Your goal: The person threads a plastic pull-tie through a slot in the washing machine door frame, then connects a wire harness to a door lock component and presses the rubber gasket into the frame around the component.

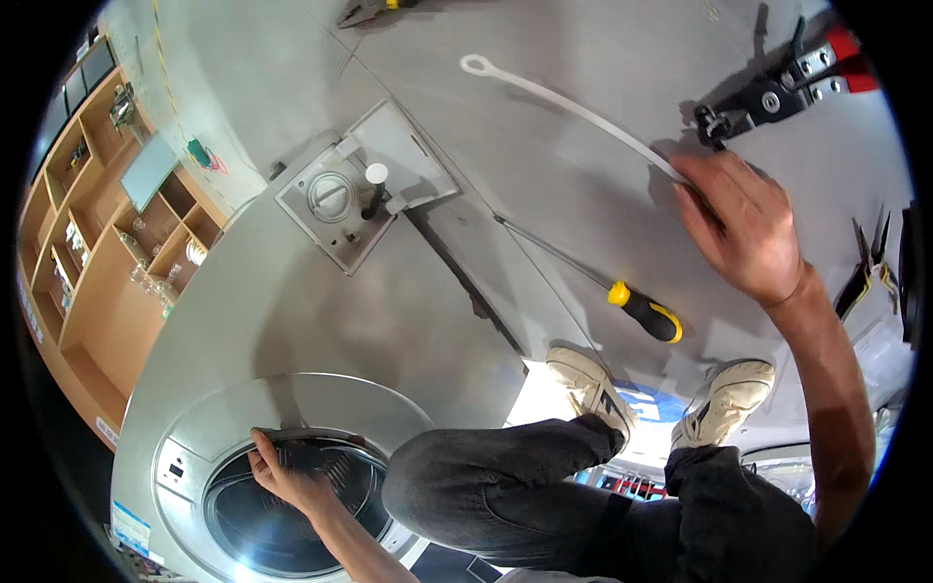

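At the far left a wooden shelf unit [107, 223] stands beside a grey washing machine [292, 311] that lies on its side. Low on the machine, the left hand [282, 476] grips the upper edge of the round door opening [282, 505]; its fingers are curled tight over the grey rubber seal [311, 449] there, so the seal sits right under the fingertips and the palm is below it. Higher on the machine an open square hatch [360, 185] shows a round cap and a short black hose with a white end. To the right, a long screwdriver [593, 277] with a black-and-yellow handle lies on the grey floor, just above the person's two pale shoes. Further right, the right hand [743, 233] rests flat on the floor, fingers loosely spread and not closed on anything; its fingertips touch the near end of a long white strap [573, 107], which runs up and left away from the hand to a looped end. Red-handled pliers [777, 92] lie just above that hand
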The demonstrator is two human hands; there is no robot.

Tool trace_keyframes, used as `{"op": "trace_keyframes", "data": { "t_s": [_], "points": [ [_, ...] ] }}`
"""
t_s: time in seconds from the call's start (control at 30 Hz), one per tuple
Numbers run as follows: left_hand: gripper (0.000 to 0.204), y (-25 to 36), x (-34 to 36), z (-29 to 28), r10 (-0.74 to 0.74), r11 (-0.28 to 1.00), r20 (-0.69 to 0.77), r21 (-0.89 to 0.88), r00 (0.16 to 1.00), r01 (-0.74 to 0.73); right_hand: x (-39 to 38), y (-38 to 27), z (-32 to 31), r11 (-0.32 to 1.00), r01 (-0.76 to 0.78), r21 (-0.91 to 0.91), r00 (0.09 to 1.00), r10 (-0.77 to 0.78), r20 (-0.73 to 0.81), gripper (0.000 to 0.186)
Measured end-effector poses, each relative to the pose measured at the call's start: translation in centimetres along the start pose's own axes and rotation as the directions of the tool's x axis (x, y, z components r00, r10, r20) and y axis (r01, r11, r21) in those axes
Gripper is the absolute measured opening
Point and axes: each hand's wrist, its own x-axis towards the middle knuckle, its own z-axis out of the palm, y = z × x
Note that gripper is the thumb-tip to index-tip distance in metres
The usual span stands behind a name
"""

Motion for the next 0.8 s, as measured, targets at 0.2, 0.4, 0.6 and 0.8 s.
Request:
{"op": "trace_keyframes", "data": {
  "t_s": [0.2,0.4,0.6,0.8],
  "points": [
    [0.032,0.1,0.1,-0.4,-0.034,0.999,0.028,-0.030,0.999,0.035,-0.1,-0.3,0.2,1.000,-0.024,-0.003,1.000,0.024,0.002,0.022],
    [0.026,-0.5,0.3,-0.2,0.002,0.996,0.015,-0.092,1.000,-0.001,-0.4,-0.5,0.2,1.000,0.001,-0.013,1.000,-0.001,0.013,0.021],
    [0.024,-1.5,1.1,-1.2,0.031,0.991,0.026,-0.132,0.999,-0.027,-0.1,-1.7,0.3,0.999,-0.026,-0.024,0.999,0.024,-0.049,0.018],
    [0.020,-1.1,0.6,0.1,0.094,0.977,0.013,-0.195,0.995,-0.090,2.6,-8.2,1.5,0.921,0.059,-0.384,0.976,-0.134,-0.172,0.015]
  ]
}}
